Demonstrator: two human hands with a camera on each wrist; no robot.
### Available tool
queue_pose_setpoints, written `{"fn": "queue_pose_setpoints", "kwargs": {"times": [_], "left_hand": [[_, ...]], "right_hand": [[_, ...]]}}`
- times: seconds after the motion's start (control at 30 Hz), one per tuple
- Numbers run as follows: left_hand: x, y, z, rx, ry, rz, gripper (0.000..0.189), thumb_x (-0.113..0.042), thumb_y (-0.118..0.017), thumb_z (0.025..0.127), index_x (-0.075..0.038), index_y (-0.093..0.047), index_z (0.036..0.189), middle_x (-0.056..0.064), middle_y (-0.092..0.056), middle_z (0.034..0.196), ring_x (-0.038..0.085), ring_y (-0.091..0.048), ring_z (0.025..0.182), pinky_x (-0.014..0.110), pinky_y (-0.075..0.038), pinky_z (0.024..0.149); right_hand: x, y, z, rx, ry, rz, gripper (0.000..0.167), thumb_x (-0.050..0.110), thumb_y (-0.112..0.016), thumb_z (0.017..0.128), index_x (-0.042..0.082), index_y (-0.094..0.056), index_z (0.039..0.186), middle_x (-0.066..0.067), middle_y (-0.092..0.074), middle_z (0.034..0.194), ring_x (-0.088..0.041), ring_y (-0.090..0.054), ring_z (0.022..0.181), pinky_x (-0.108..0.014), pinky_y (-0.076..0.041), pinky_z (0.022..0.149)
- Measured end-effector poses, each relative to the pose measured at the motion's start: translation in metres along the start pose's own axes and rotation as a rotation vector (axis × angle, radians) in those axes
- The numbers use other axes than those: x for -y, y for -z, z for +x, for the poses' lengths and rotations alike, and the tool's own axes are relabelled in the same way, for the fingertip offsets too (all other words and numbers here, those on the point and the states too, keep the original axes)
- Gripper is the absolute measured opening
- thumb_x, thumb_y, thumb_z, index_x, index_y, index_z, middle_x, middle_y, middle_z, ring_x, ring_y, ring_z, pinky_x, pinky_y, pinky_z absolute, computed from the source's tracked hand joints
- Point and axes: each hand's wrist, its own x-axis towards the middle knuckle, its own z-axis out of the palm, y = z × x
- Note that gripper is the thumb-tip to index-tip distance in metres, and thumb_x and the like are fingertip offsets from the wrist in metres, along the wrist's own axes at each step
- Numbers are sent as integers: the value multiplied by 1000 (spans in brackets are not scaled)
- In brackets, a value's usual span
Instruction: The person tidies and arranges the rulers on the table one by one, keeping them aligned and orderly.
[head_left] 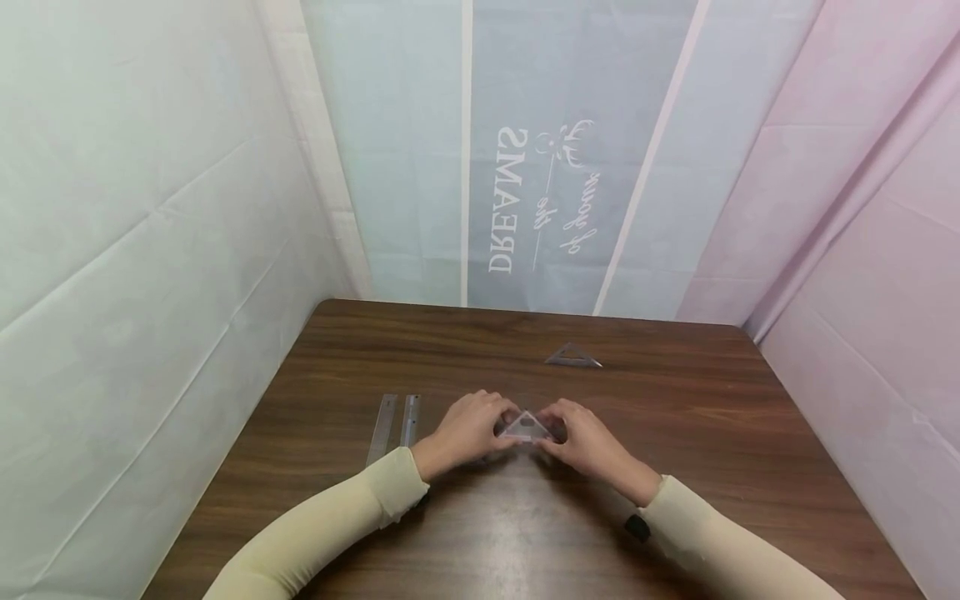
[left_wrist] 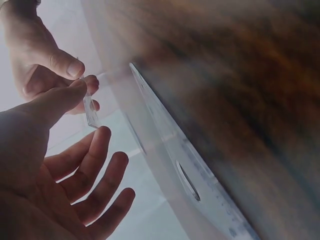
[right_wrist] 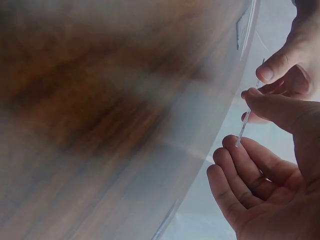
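Both hands hold one small clear plastic set square (head_left: 527,427) between them over the middle of the table, its point facing away from the person. The left hand (head_left: 472,427) pinches its left side with the thumb and index finger. On the opposite side, the right hand (head_left: 588,437) grips it with thumb and fingertips. Seen nearly edge-on in the left wrist view, the set square (left_wrist: 90,110) is a thin clear strip. The other fingers of the left hand (left_wrist: 65,165) are spread below it. In the right wrist view, fingers of the right hand (right_wrist: 265,170) curve beneath its lower end.
A second clear set square (head_left: 558,360) lies farther back on the brown wooden table (head_left: 675,400). Two clear rulers, a wider one (head_left: 382,429) and a narrower one (head_left: 409,421), lie side by side left of the left hand. Printed cloth (head_left: 405,167) hangs behind the table.
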Motion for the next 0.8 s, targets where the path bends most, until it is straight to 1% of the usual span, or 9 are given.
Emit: {"fn": "queue_pose_setpoints", "kwargs": {"times": [0.1, 0.27, 0.37, 0.53, 0.67, 0.8], "left_hand": [[-2, -1, -1, 11, -1, 6, 43, -48, -86, 91, -20, -78, 123, -11, -71, 99, 6, -58, 85, 23, -47, 72], [-6, -3, -3, 36, 11, 7, 44, -49, -87, 90, -20, -79, 122, -12, -71, 97, 5, -54, 81, 21, -44, 70], [-9, -3, -4, 46, 14, 2, 43, -49, -87, 90, -20, -79, 120, -12, -71, 95, 4, -52, 79, 21, -43, 69], [-13, -3, -5, 60, 3, 10, 42, -51, -86, 91, -20, -79, 119, -13, -68, 93, 3, -50, 78, 22, -43, 69], [-15, -2, -4, 90, -4, 34, 42, -51, -85, 91, -21, -79, 119, -13, -66, 91, 4, -49, 76, 24, -43, 70], [-17, -1, -4, 104, -17, 65, 41, -51, -85, 91, -22, -79, 119, -13, -67, 90, 5, -51, 77, 25, -44, 69]], "right_hand": [[-1, -1, -2, -2, 2, -1, 30, 18, -91, 89, 8, -78, 113, 3, -68, 101, -10, -60, 87, -30, -54, 74], [-2, -3, -6, 4, 8, 5, 29, 18, -92, 88, 7, -77, 112, 4, -65, 96, -10, -57, 82, -27, -51, 69], [-3, -4, -10, 7, 8, 7, 29, 18, -91, 88, 7, -77, 111, 5, -64, 94, -9, -56, 81, -26, -50, 68], [-2, -5, -14, -3, 21, -12, 30, 17, -92, 87, 6, -76, 111, 4, -65, 97, -10, -59, 85, -28, -53, 73], [0, -3, -17, 16, 34, -18, 30, 18, -92, 87, 6, -75, 110, 3, -67, 99, -12, -63, 89, -32, -56, 78], [2, -1, -17, 29, 54, -22, 30, 17, -92, 87, 6, -75, 110, 1, -69, 101, -15, -65, 91, -34, -57, 81]]}}
